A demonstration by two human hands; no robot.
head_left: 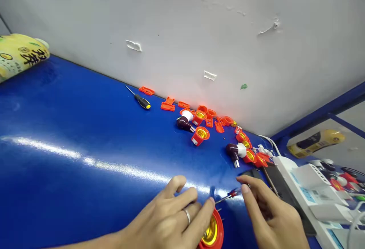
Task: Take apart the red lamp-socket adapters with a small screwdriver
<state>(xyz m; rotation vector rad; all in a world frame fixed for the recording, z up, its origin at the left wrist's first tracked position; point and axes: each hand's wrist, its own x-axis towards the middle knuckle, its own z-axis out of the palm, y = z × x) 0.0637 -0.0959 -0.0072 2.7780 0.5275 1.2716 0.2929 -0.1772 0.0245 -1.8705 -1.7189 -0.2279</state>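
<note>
My left hand [173,218], with a ring on one finger, is wrapped over a red lamp socket [219,237] with a gold threaded inside. Thin metal prongs stick out of the socket's side. A small screwdriver [234,193] with a red and clear handle is pinched between the thumb and forefinger of my right hand [270,218]. Its shaft points left, and the tip comes close to my left fingertip and the socket's edge. Whether the tip touches a screw I cannot tell.
Along the wall lie several red sockets [201,134], orange-red plastic pieces [167,107] and two dark plug-in pieces with white ends [232,151]. A black and yellow screwdriver [142,102] lies farther left. White power strips [302,199] stand at right; a yellow bottle [19,56] lies far left.
</note>
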